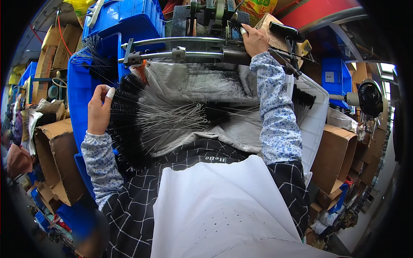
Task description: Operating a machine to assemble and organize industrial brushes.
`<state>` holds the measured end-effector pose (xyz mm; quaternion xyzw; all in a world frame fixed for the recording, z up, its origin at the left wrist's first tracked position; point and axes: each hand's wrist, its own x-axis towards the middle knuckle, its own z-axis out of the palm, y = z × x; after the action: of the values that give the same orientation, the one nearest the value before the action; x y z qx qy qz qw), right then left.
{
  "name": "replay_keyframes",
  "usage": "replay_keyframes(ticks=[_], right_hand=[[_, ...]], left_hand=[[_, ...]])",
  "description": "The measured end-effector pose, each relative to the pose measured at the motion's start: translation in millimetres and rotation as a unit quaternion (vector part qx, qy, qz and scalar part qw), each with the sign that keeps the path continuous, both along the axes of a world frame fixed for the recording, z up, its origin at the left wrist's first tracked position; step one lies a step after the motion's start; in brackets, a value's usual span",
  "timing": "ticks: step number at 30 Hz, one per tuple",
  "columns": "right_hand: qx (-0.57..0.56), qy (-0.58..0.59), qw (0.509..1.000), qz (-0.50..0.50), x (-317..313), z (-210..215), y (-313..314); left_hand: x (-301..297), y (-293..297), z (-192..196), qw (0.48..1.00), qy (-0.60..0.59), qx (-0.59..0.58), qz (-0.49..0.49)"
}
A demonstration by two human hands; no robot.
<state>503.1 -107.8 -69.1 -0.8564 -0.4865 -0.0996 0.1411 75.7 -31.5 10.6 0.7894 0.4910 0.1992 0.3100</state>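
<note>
A large bundle of black-bristled twisted-wire brushes (127, 124) lies across my lap on a grey cloth (189, 81), their looped wire stems pointing right. My left hand (100, 109) is beside the bristle ends on the left, fingers curled in and a white wrap on one digit; whatever it grips is hidden. At the far side my right hand (256, 41), also white-wrapped on a digit, is closed at the machine (215, 21) on a small black-bristled brush (235, 26). Steel rods (172, 40) run across the machine's front, left of that hand.
Left of the machine stand a blue crate (124, 21) and a blue bin (79, 103) with thin wire pieces (91, 53). A white bin (316, 116) at right holds more black brushes (303, 98). Cardboard boxes (60, 159) and a small fan (371, 98) flank me.
</note>
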Motion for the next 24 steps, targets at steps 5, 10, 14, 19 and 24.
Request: replay_keyframes(ticks=[5,10,14,19,24], right_hand=[[-0.025,0.026,0.999,0.018,4.6,2.5,1.0],[-0.034,-0.032,0.998,0.048,25.8,-18.1,16.8],[0.0,-0.06,0.997,0.056,30.2,-21.7,7.3],[-0.066,-0.06,0.991,-0.098,23.4,-4.9,-22.0],[0.059,0.067,0.995,-0.037,19.3,-16.7,-14.4]], left_hand=[[-13.7,6.8,-0.1,0.996,0.055,-0.073,0.013],[1.9,3.2,3.6,0.999,-0.021,-0.005,0.028],[0.0,11.6,11.0,0.995,-0.075,0.046,0.044],[-0.4,15.9,11.1,0.975,-0.194,0.111,0.004],[0.4,22.2,12.7,0.982,-0.089,0.151,0.069]])
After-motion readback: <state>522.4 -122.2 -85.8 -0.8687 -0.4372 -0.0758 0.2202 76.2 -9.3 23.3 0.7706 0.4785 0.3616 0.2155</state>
